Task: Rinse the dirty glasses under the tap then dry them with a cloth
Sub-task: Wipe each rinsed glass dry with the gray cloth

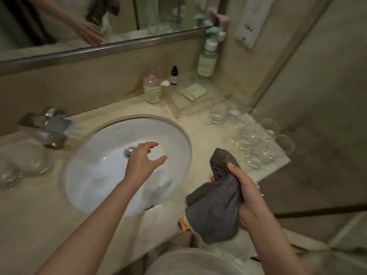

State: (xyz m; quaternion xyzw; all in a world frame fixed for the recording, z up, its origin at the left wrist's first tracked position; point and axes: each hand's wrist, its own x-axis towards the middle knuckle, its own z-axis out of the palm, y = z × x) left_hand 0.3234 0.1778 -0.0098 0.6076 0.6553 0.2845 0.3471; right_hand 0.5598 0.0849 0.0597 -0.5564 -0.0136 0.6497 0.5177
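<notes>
left hand [144, 162]: fingers spread, empty, over sink [111, 135]
right hand [245, 192]: clamped on cloth [215, 207]
risk: crowded glasses [252, 139] far right, careless reach knocks one off desk [204, 133]

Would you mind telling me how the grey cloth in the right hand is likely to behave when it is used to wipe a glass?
The grey cloth looks floppy: it bunches and droops below the right hand that grips it. Its ribbed, towel-like surface probably grips wet glass rather than slipping. It seems light, since one hand holds it up easily, so it should mould around a glass.
</notes>
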